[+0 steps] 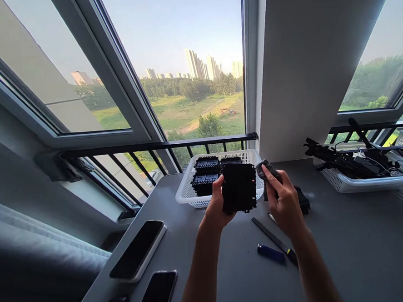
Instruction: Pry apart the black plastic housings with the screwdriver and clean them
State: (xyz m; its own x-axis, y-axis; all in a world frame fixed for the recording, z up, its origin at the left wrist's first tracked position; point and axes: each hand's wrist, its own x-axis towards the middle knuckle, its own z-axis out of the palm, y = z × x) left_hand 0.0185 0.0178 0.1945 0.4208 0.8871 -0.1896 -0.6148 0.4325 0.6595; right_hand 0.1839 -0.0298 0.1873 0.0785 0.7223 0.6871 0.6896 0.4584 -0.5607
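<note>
My left hand (218,209) grips a flat, square black plastic part (239,187) with small notches along its edges, held up over the table in front of the basket. Bunched in the fingers of my right hand (282,196) is a dark grey cloth (268,170), just right of the part and apart from it. Behind the part stands a white plastic basket (187,198) with stacks of similar black parts (205,182). Another black piece (303,200) lies on the table, partly hidden behind my right hand.
Below my hands lie a flat file (271,233) and a dark blue cylinder, perhaps a lighter (270,253). Two phones (139,248) rest at the left. A second white basket (354,185) at the right holds cables and black parts. A black railing (160,145) runs along the window.
</note>
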